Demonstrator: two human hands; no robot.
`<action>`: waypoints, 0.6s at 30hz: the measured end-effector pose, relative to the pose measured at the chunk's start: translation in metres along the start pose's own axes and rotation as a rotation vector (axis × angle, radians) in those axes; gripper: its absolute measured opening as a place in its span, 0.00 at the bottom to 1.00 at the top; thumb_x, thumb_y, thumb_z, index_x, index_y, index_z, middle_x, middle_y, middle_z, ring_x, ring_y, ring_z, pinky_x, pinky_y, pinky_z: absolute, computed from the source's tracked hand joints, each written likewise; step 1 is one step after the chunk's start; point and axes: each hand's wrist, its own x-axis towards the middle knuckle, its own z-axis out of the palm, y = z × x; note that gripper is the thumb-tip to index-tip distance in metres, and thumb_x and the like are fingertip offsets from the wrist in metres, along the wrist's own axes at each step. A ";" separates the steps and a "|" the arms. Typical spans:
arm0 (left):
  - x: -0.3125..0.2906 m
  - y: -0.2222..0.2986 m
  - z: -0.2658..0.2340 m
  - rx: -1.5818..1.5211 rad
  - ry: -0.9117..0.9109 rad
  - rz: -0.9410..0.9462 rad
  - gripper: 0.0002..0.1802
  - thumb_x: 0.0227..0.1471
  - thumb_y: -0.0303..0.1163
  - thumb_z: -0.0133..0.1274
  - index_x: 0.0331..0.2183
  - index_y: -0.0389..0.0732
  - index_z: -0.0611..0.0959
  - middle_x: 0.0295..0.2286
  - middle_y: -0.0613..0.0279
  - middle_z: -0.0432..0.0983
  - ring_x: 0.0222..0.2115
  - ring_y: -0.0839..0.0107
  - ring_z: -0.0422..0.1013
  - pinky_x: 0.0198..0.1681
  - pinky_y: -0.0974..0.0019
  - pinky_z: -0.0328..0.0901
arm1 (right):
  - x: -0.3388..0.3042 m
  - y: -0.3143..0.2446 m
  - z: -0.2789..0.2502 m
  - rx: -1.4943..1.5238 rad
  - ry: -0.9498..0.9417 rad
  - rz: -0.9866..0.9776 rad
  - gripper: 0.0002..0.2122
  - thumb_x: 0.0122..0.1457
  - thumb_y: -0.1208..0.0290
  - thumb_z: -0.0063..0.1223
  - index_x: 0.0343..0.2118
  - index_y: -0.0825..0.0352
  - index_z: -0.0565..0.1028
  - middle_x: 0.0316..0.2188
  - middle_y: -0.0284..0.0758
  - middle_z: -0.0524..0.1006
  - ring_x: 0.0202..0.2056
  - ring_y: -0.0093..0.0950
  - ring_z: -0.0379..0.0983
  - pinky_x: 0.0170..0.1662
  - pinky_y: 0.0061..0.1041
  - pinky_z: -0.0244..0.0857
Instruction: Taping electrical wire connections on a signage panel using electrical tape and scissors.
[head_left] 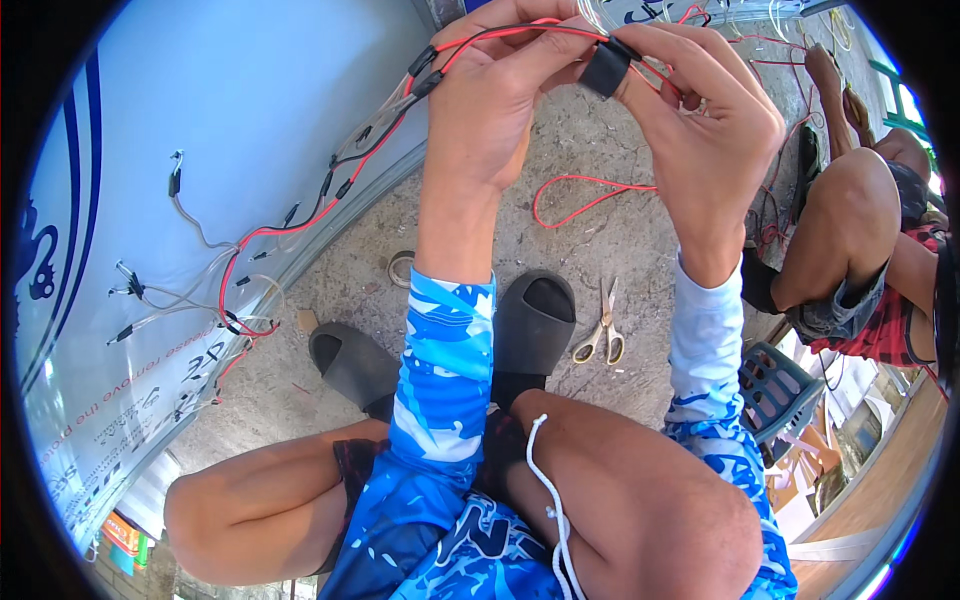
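Up at the top of the head view, my left hand (488,115) pinches a red and black wire (372,150) between thumb and fingers. My right hand (705,135) is closed on a strip of black tape (604,70) that meets the wire between the two hands. Thin clear strands rise above the tape. From my left hand the wire runs down over the white printed panel (250,90), with several black-taped joints and grey leads branching off. A red wire loop (575,182) hangs or lies below my right hand; which, I cannot tell.
Scissors (603,335) lie on the concrete floor beside my dark slipper (537,325). A tape roll (400,268) is near the panel's edge. At the right another person (850,205) squats among red wires, a blue-grey plastic basket (778,395) and scraps nearby.
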 end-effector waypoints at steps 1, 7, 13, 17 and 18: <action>0.001 0.002 0.002 0.000 0.001 0.000 0.07 0.58 0.22 0.56 0.40 0.34 0.82 0.35 0.60 0.81 0.35 0.73 0.78 0.41 0.72 0.73 | 0.000 -0.001 0.000 0.001 -0.001 0.000 0.11 0.50 0.86 0.61 0.37 0.69 0.83 0.29 0.28 0.79 0.24 0.14 0.65 0.27 0.15 0.58; 0.001 0.002 0.006 0.055 0.026 -0.030 0.07 0.58 0.23 0.56 0.40 0.34 0.82 0.34 0.61 0.82 0.34 0.74 0.78 0.40 0.73 0.72 | 0.007 -0.017 -0.001 -0.203 -0.026 0.130 0.09 0.47 0.80 0.67 0.32 0.73 0.80 0.22 0.37 0.76 0.19 0.25 0.71 0.21 0.23 0.61; 0.006 -0.004 0.000 0.009 -0.009 -0.036 0.06 0.60 0.24 0.55 0.40 0.35 0.81 0.34 0.60 0.82 0.35 0.73 0.78 0.40 0.73 0.72 | 0.007 -0.009 0.003 0.103 0.018 0.114 0.17 0.46 0.78 0.70 0.39 0.70 0.77 0.20 0.30 0.71 0.19 0.17 0.63 0.23 0.20 0.56; 0.008 -0.007 -0.001 -0.080 -0.030 -0.011 0.06 0.60 0.24 0.54 0.41 0.35 0.80 0.35 0.57 0.82 0.36 0.72 0.79 0.40 0.73 0.73 | 0.008 -0.013 0.005 0.022 0.057 -0.021 0.17 0.45 0.82 0.67 0.40 0.69 0.74 0.18 0.27 0.68 0.19 0.14 0.62 0.23 0.18 0.53; 0.009 -0.010 -0.004 -0.077 -0.015 -0.013 0.07 0.60 0.24 0.54 0.41 0.35 0.80 0.35 0.56 0.82 0.36 0.72 0.79 0.40 0.73 0.74 | 0.008 -0.016 0.006 0.037 0.037 0.045 0.16 0.46 0.84 0.65 0.39 0.69 0.74 0.17 0.26 0.67 0.19 0.14 0.61 0.22 0.17 0.51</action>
